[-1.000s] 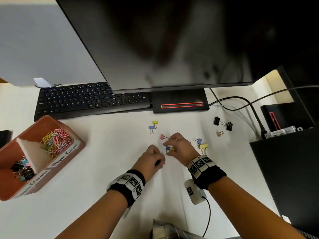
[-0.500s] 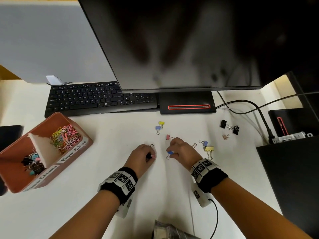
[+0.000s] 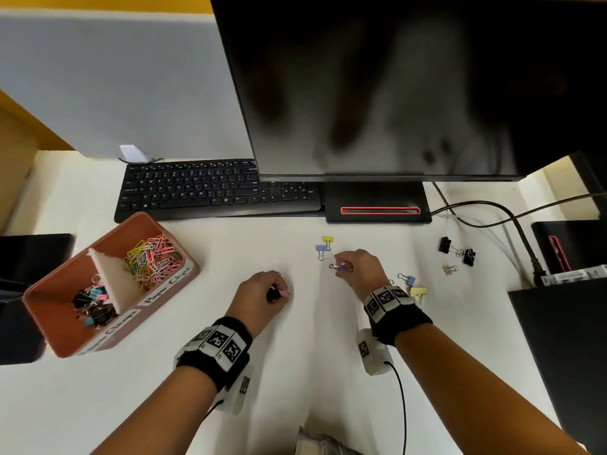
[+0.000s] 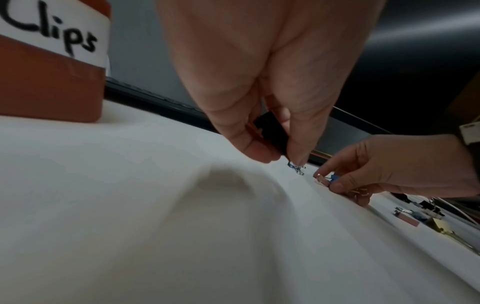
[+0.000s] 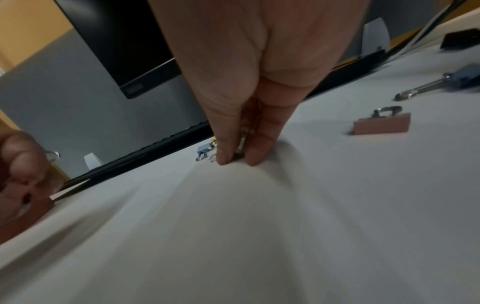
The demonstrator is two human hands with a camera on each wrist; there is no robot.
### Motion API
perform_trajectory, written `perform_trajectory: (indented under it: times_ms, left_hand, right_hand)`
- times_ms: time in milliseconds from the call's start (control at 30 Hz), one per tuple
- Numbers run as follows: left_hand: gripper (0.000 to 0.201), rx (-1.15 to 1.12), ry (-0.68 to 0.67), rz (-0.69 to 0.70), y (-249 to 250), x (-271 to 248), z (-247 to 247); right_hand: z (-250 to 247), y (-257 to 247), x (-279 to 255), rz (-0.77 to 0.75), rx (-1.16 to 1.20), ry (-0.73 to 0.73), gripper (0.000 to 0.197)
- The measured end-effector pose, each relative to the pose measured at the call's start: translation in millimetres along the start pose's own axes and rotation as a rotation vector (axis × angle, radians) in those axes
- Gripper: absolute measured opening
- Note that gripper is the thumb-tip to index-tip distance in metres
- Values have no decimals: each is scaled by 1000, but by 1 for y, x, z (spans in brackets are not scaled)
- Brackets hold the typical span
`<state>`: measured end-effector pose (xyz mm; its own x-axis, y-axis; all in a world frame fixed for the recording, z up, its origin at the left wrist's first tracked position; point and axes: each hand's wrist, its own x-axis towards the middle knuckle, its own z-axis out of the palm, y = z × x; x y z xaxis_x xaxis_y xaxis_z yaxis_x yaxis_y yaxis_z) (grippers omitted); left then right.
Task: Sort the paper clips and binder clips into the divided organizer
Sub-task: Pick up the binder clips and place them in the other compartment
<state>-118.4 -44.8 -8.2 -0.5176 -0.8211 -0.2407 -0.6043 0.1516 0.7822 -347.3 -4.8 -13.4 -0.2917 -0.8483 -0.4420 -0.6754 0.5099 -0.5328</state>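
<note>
Binder clips scattered on white desk point(image 3: 197, 405) right of brown divided organizer point(image 3: 157, 300). Organizer: far compartment, labelled "Paper Clips", heaped with coloured paper clips point(image 3: 152, 259); near compartment filled with black and coloured binder clips point(image 3: 92, 302); white divider between the two.

Left hand point(image 3: 262, 295), right of organizer and near it: fingers curled, thumb and forefinger pinching black binder clip point(image 4: 272, 131) together with pink one point(image 3: 285, 293); wire loop showing above knuckles.

Right hand point(image 3: 359, 269), farther right of organizer: fingertips point(image 5: 226, 158) pressed together at desk surface, pinching small blue binder clip point(image 3: 342, 266); further clip parts under same fingers too small to tell apart.

Loose clips, all well right of organizer:
- yellow clip point(image 3: 327, 239) and blue clip point(image 3: 321, 248), touching, just beyond right hand;
- second blue clip point(image 3: 409, 280) and pale yellow clip point(image 3: 418, 292), just beside right wristband;
- small pink clip point(image 3: 449, 269), farther right;
- two black clips point(image 3: 444, 245), farthest right, near cables.

Black keyboard point(image 3: 210, 190) directly behind organizer; dark monitor point(image 3: 394, 77) above and right of keyboard.
</note>
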Motion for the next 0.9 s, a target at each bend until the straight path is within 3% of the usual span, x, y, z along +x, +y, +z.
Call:
perform_trajectory:
  times_ms: [200,433,567,700,800,900]
  left_hand:
    - [21,6,-3,-17,-16,-17,-23]
    - [22,-13,50,21,-18,-55,-74]
    - [20,74,215,20,-28,-84,-135]
    - [23,221,382,-104,-51,-107,-202]
    - [20,232,320,-265,-78,-111,-237]
    - [25,23,256,-358,-87,-112,-258]
  right_hand:
    - [6,-6,-1,-1,34,100,15]
    - [22,-39,-19,-71,-7,-32,11]
    - [45,-113,-35,-264,125,-105,16]
    - [82,-216,-41,-517,162,-166,17]
    - [118,-289,-44,-611,150,-217,16]
    - [149,-336,-45,-609,126,-235,28]
